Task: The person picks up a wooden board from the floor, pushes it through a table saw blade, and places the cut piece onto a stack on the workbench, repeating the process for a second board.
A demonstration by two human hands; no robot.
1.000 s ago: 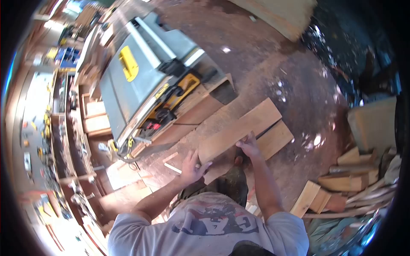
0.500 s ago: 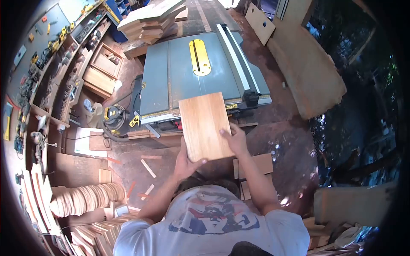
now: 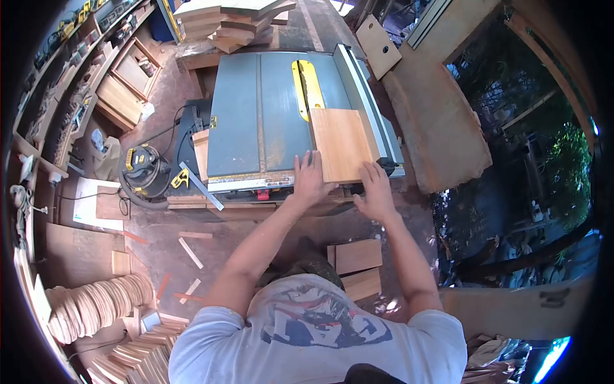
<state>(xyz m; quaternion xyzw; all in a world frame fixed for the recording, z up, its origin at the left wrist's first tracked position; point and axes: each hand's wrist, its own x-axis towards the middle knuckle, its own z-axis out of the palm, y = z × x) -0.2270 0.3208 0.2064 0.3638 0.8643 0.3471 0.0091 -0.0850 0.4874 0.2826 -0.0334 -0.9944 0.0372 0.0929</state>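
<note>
A pale rectangular wooden board lies flat on the grey table saw top, its right side close to or against the metal fence. Its far left corner reaches the yellow throat plate, where a dark jagged blade shape shows in the slot. My left hand rests along the board's left edge near the front, fingers stretched forward and thumb towards the near edge. At the near right corner, my right hand touches the board with its fingertips, thumb held apart.
Stacked wooden pieces stand behind the saw. A shop vacuum with its hose sits at the left. Offcuts litter the floor, and board pieces lie by my legs. A large slab leans at the right.
The board has moved forward and right, from being held between both hands at the saw's front edge to lying flat beside the fence. Both hands have loosened from gripping to touching its edges.
</note>
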